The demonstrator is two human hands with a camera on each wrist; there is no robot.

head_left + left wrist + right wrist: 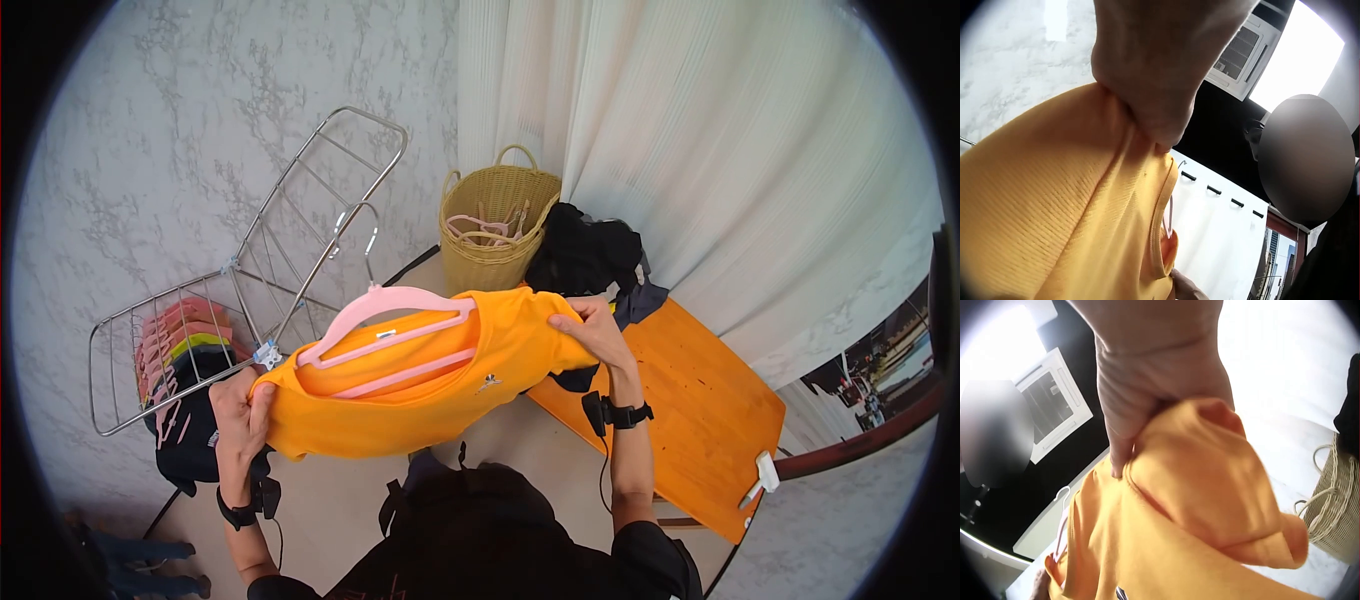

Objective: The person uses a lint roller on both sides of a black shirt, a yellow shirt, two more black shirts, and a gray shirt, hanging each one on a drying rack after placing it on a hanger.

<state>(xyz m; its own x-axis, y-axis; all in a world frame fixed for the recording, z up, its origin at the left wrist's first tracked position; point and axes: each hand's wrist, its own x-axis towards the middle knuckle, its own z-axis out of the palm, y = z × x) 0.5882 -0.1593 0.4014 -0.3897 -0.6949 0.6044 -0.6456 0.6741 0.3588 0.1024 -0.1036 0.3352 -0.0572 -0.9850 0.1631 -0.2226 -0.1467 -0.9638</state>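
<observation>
Both hands stretch an orange shirt (390, 425) between them in the head view. The left hand (238, 415) pinches its left shoulder, thumb on the near side. At the other shoulder, beside the sleeve, the right hand (597, 330) grips the cloth. A pink hanger (385, 297) sits inside the wide neckline, its metal hook (372, 235) pointing up and away. In the left wrist view the shirt (1066, 200) hangs below the left hand (1154, 75). The right wrist view shows the sleeve (1204, 481) draping from the right hand (1160, 381).
A metal drying rack (300, 190) stands at left, with several clothes on pink hangers (180, 330). Beyond the shirt is a wicker basket (480, 262) with hangers inside. Dark clothes (585, 255) lie at the far end of an orange wooden table (690, 410) on the right.
</observation>
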